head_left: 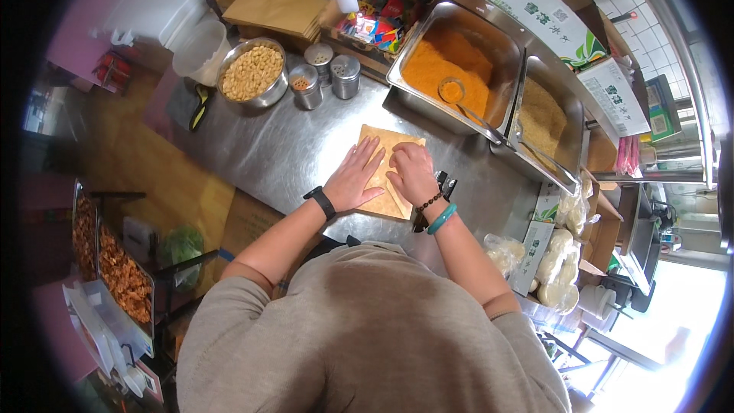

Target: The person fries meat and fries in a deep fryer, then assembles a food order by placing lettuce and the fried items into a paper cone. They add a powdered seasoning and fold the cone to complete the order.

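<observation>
A light brown paper bag (388, 205) lies flat on the steel counter in front of me. My left hand (354, 177), a dark watch at its wrist, rests on the bag's left side with its fingers stretched out. On the right side of the bag, my right hand (414, 172) has its fingers curled and pressed together against the paper. Whatever is between those fingertips, if anything, is hidden. A beaded bracelet and a green bangle circle that wrist. Beside it, partly covered by the hand, lies a black and silver object (445, 183) whose kind I cannot make out.
Behind the bag stand metal shakers (306, 88) and a steel bowl of peanuts (252, 70). A steel pan of orange powder (447, 61) holds a ladle; another pan of tan powder (541, 111) adjoins it. Brown paper bags (279, 4) are stacked at the back. Yellow-black scissors (199, 107) lie left.
</observation>
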